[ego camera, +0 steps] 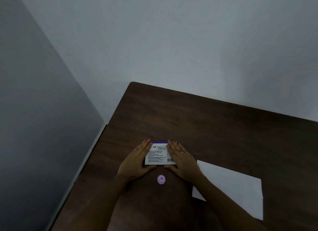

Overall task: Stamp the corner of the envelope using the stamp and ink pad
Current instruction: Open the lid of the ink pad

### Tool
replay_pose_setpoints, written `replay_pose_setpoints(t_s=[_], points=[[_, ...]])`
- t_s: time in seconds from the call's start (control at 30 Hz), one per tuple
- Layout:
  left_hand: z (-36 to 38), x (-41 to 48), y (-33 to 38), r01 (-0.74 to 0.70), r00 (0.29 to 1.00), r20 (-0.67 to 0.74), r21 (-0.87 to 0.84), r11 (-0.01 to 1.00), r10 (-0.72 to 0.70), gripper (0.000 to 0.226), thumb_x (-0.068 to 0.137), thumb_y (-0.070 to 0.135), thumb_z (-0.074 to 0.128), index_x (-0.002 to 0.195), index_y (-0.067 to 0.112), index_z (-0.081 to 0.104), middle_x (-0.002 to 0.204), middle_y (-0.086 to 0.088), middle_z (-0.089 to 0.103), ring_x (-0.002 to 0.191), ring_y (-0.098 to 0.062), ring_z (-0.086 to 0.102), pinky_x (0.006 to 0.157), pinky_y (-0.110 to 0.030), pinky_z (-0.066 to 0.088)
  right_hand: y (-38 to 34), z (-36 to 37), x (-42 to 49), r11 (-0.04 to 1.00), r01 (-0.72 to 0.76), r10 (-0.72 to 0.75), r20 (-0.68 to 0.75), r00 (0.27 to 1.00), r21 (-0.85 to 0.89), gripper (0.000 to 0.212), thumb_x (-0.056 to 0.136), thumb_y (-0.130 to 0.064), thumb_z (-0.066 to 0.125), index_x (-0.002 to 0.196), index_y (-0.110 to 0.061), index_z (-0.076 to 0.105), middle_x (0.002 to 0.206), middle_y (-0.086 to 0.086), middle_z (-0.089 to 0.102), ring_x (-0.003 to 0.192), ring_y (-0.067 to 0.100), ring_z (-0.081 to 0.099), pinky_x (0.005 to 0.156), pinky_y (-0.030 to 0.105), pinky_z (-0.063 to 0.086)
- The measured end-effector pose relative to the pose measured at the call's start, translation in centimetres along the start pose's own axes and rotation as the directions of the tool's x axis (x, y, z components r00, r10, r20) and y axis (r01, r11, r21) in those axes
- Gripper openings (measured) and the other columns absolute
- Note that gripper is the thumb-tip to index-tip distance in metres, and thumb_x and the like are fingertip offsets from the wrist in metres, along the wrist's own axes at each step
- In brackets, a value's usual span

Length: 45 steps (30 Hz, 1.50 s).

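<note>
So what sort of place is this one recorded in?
Probably a plain office or study corner: a dark wood-grain desk by bare pale walls, with an ink pad, stamp and envelope on it.

place: office-like room | evidence: dark wood-grain desk (223, 127), bare pale walls (172, 32), ink pad (158, 155), white envelope (232, 184)

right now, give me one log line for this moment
left hand: at pad left edge | right hand: at pad right edge | pad: shut, label up | stamp: untouched | envelope: blank
</note>
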<state>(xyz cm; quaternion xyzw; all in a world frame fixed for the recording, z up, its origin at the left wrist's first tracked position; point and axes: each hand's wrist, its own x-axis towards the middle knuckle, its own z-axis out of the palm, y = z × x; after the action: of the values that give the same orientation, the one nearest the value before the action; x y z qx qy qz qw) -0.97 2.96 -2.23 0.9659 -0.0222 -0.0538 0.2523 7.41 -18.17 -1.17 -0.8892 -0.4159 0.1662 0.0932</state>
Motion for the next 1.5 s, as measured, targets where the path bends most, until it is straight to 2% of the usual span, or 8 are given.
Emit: replay_pose_setpoints(t_s=[0.3, 0.47, 0.53, 0.67, 0.83, 1.27, 1.37, 1.5], points=[[-0.5, -0.2, 0.5, 0.041, 0.998, -0.049, -0.143, 0.989, -0.049, 0.100, 0.070, 0.059, 0.063, 0.140, 0.036, -0.004, 0.151, 0.013, 0.008, 0.134, -0.001, 0.014, 0.109, -0.027, 0.020, 0.2, -2.5, 0.4, 0.999, 0.023, -0.022, 0.058, 0.998, -0.025, 0.077, 0.084, -0.064, 0.026, 0.143, -0.018, 0.009, 0.155, 0.005, 0.012, 0.142, 0.020, 0.006, 0.108, 0.027, -0.005], [-0.6, -0.1, 0.7, 0.109, 0.988, -0.085, -0.231, 0.967, -0.132, 0.100, 0.067, 0.061, 0.063, 0.144, 0.029, 0.006, 0.149, 0.003, 0.030, 0.131, -0.008, 0.033, 0.104, -0.026, 0.031, 0.0, -5.8, 1.6, 0.898, -0.040, 0.108, -0.133, 0.985, 0.438, 0.034, 0.088, -0.033, 0.053, 0.118, -0.017, 0.056, 0.126, 0.008, 0.060, 0.121, 0.020, 0.048, 0.098, 0.008, 0.024], [-0.7, 0.0, 0.9, 0.100, 0.990, -0.078, -0.229, 0.968, -0.121, 0.101, 0.068, 0.060, 0.064, 0.142, 0.035, 0.000, 0.149, 0.001, 0.030, 0.131, -0.005, 0.031, 0.103, -0.025, 0.029, -0.3, -6.8, 2.8, 0.802, -0.062, 0.209, -0.181, 0.961, 0.594, 0.021, 0.089, -0.022, 0.053, 0.106, -0.014, 0.062, 0.112, 0.010, 0.065, 0.104, 0.016, 0.057, 0.090, 0.014, 0.039], [-0.7, 0.2, 0.0, 0.105, 0.991, -0.056, -0.212, 0.972, -0.120, 0.102, 0.070, 0.061, 0.062, 0.136, 0.045, -0.016, 0.155, 0.004, 0.012, 0.135, -0.005, 0.018, 0.106, -0.028, 0.023, -0.8, -6.7, 7.2, 0.820, -0.081, 0.321, -0.338, 0.885, 0.566, 0.018, 0.087, -0.008, 0.055, 0.100, -0.002, 0.066, 0.104, 0.018, 0.065, 0.095, 0.023, 0.060, 0.085, 0.031, 0.045], [0.1, 0.0, 0.3, 0.054, 0.997, -0.044, -0.111, 0.992, -0.059, 0.097, 0.076, 0.065, 0.051, 0.135, 0.039, -0.022, 0.149, 0.012, -0.014, 0.136, -0.003, -0.002, 0.109, -0.023, 0.003, -0.5, -5.2, 9.2, 0.873, -0.244, 0.417, -0.388, 0.822, 0.421, 0.023, 0.089, -0.008, 0.051, 0.107, -0.002, 0.064, 0.108, 0.017, 0.062, 0.095, 0.026, 0.057, 0.087, 0.032, 0.042], [0.4, -0.2, -0.1, 0.076, 0.996, -0.035, -0.075, 0.994, -0.078, 0.094, 0.079, 0.062, 0.050, 0.136, 0.033, -0.018, 0.147, 0.013, -0.013, 0.133, -0.004, -0.009, 0.108, -0.024, -0.002, 0.0, -3.3, 9.2, 0.968, -0.219, 0.244, -0.242, 0.939, 0.124, 0.040, 0.094, -0.012, 0.038, 0.133, -0.007, 0.039, 0.147, 0.010, 0.035, 0.132, 0.025, 0.034, 0.114, 0.037, 0.019], [0.4, -0.1, -0.2, 0.099, 0.995, -0.013, -0.091, 0.991, -0.101, 0.095, 0.077, 0.065, 0.048, 0.138, 0.033, -0.017, 0.149, 0.012, -0.010, 0.134, -0.005, -0.006, 0.109, -0.026, 0.002, -0.1, -4.2, 8.4, 0.956, -0.220, 0.267, -0.260, 0.928, 0.195, 0.042, 0.096, -0.015, 0.034, 0.137, -0.008, 0.031, 0.148, 0.010, 0.033, 0.137, 0.021, 0.027, 0.116, 0.035, 0.011], [0.2, -0.1, 0.1, 0.141, 0.990, 0.018, -0.111, 0.984, -0.139, 0.095, 0.077, 0.065, 0.050, 0.141, 0.031, -0.013, 0.153, 0.010, -0.006, 0.136, -0.007, -0.004, 0.109, -0.028, 0.006, -1.5, -5.0, 5.2, 0.894, -0.190, 0.323, -0.289, 0.901, 0.407, 0.033, 0.094, -0.011, 0.040, 0.125, -0.005, 0.048, 0.133, 0.016, 0.052, 0.124, 0.023, 0.046, 0.109, 0.034, 0.030]])
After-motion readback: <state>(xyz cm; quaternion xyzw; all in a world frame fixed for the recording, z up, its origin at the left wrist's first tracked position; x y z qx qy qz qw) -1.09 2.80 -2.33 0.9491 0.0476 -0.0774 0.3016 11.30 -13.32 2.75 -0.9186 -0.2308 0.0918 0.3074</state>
